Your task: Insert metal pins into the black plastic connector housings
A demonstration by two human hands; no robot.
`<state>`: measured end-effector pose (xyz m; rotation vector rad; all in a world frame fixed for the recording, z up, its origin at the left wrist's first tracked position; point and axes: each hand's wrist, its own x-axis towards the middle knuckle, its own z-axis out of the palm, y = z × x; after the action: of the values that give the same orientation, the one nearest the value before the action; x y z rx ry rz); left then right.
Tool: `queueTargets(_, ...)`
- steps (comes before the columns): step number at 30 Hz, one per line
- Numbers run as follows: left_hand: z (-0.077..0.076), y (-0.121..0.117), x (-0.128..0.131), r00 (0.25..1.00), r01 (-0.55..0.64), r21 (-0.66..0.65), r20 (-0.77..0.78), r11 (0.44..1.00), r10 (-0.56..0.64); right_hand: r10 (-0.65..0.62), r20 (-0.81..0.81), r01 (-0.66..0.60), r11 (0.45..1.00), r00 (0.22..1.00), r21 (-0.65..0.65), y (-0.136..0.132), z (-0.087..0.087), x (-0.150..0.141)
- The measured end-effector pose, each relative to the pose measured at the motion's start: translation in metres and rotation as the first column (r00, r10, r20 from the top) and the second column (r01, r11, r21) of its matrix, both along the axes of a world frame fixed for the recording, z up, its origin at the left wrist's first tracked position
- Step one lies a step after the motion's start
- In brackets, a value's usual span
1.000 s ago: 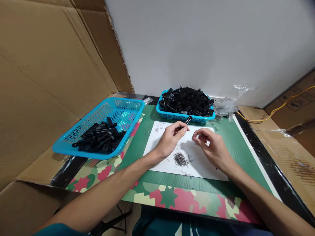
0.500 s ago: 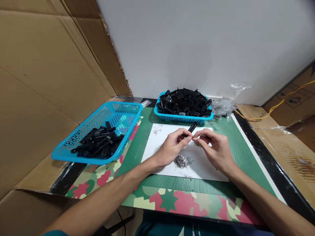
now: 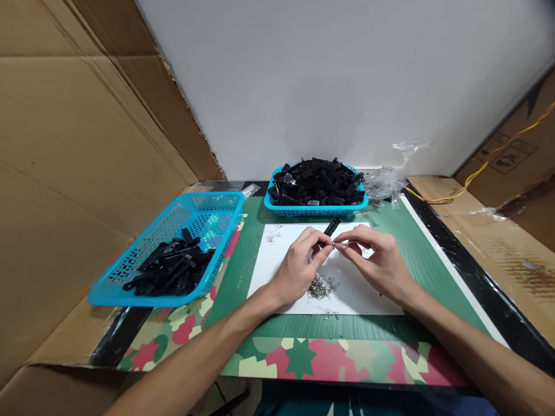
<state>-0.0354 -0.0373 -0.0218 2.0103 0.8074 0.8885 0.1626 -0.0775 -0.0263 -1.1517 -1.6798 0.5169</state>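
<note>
My left hand [image 3: 300, 260] is closed around a slim black plastic part [image 3: 333, 226], whose far end sticks up past the fingers. My right hand [image 3: 376, 253] pinches a small thin metal wire piece [image 3: 352, 242], its fingertips meeting those of the left hand at the black part's near end. The fingers hide the exact contact there. Just below both hands, a pile of small bent wire pieces [image 3: 319, 287] lies on a white sheet [image 3: 286, 306]. A few more loose wire pieces [image 3: 273, 233] are scattered on the sheet's upper left corner.
A blue basket [image 3: 166, 300] on the left contains several black plastic parts [image 3: 173, 263]. Behind the sheet, a second blue basket [image 3: 316, 210] is heaped with black parts [image 3: 323, 182]. Clear plastic bags [image 3: 385, 182] lie beside it. A yellow cable [image 3: 468, 184] and cardboard [image 3: 511, 248] are on the right.
My view has shifted slightly. Both hands stay together over the sheet, while the black part shows at a slightly different angle and the wire between my right fingers is easier to see.
</note>
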Motion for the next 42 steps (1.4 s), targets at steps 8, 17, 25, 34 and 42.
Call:
queueTargets(8, 0.003, 0.000, -0.002, 0.999, -0.012, 0.027, 0.030, 1.000, 0.011, -0.066, 0.002, 0.066, 0.991, 0.998, 0.120, -0.005, 0.007, 0.001)
queueTargets(17, -0.013, -0.001, 0.003, 0.939, 0.047, -0.153, 0.344, 0.987, 0.009, -0.072, 0.034, 0.053, 0.917, 0.997, 0.395, -0.007, 0.007, -0.003)
queueTargets(25, -0.012, -0.004, 0.003, 0.943, 0.084, -0.163, 0.332, 0.983, -0.025, -0.041, 0.062, 0.015, 0.928, 0.997, 0.373, -0.004, 0.000, -0.003)
queueTargets(34, -0.013, -0.004, 0.002, 0.937, 0.116, -0.168, 0.346, 0.979, -0.052, 0.009, 0.059, -0.030, 0.930, 0.998, 0.365, -0.005, 0.002, -0.004)
queueTargets(42, -0.013, -0.003, 0.000, 0.936, 0.140, -0.191, 0.345, 0.972, -0.067, 0.094, -0.088, -0.065, 0.955, 0.992, 0.291, -0.004, 0.005, -0.006)
